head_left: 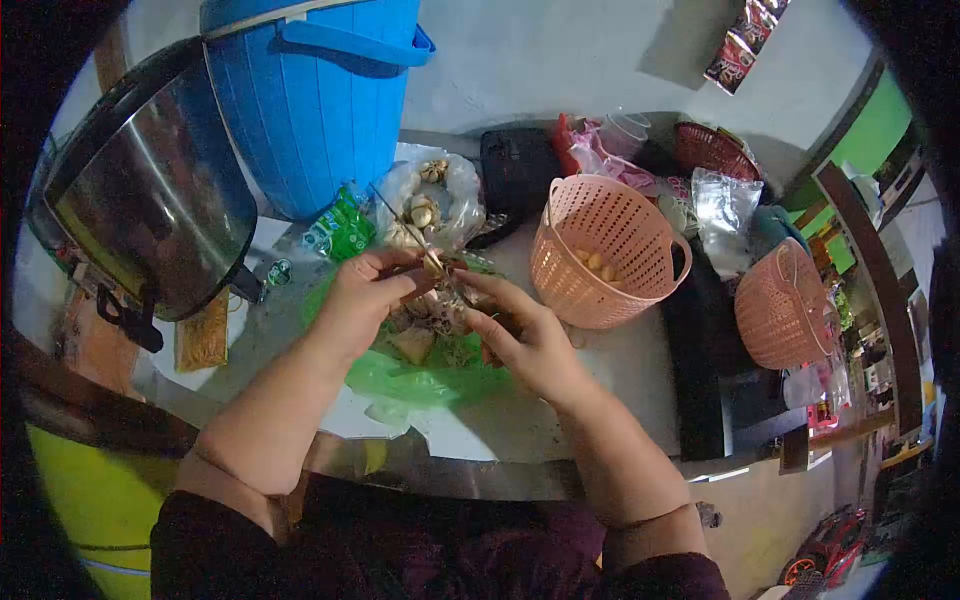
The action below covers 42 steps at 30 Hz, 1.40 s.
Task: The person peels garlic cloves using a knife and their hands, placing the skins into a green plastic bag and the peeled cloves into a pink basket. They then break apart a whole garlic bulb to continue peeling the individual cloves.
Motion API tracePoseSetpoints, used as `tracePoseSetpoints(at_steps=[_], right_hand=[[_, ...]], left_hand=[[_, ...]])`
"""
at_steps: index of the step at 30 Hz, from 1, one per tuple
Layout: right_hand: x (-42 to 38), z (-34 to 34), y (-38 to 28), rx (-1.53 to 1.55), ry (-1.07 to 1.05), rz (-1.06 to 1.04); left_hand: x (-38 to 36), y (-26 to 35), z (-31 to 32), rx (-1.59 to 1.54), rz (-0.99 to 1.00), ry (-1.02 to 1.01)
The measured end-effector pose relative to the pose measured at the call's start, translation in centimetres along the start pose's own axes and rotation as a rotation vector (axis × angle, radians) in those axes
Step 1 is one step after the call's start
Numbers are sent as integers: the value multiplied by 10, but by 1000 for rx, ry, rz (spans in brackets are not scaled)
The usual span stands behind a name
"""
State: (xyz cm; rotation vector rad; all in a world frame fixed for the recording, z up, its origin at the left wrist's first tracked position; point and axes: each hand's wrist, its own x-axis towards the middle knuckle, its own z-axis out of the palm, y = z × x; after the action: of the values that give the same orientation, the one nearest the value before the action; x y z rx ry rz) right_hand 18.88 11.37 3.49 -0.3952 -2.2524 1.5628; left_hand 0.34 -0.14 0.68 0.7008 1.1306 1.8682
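My left hand (372,298) is closed, pinching a garlic clove (433,262) at its fingertips. My right hand (520,335) grips a small knife (402,217), whose thin blade points up and to the left past the clove. Most of the knife's handle is hidden by my fingers. Below both hands lies a green plastic bag (430,385) with a heap of garlic skins and pieces (425,325) on it. Just beyond is a clear plastic bag (462,190) holding several garlic bulbs (424,210). Peeled cloves (600,266) lie inside the pink basket (560,255) to the right.
A tall blue bucket (310,110) stands at the back left, beside a dark glossy appliance (160,180). A green packet (342,225) lies by the bucket. Further right are a second pink basket (785,310), a silver pouch (725,215) and a dark red basket (712,150).
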Motion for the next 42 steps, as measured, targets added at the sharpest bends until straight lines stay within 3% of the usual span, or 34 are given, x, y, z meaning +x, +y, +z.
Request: tracePoseSetpoints(at_steps=[5,14,21,27,29,39,42], right_hand=[[-3,2,-10,41,-50,56],[-3,4,-4,-24,-62,-60],[-2,6,0,10,-51,-100],[-2,5,0,20,-66,-98],[-2,5,-2,15,-69,-95],[-1,5,1,-204,20,-289],[-2,5,-3,-278,20,-218]], left_hand=[[1,0,1,186,90,-37],[0,1,4,263,50,0],[-3,1,6,318,133,0],[-6,8,10,303,59,18],[-6,6,9,350,138,7],[-6,4,8,323,143,4],[-7,3,8,302,164,13]])
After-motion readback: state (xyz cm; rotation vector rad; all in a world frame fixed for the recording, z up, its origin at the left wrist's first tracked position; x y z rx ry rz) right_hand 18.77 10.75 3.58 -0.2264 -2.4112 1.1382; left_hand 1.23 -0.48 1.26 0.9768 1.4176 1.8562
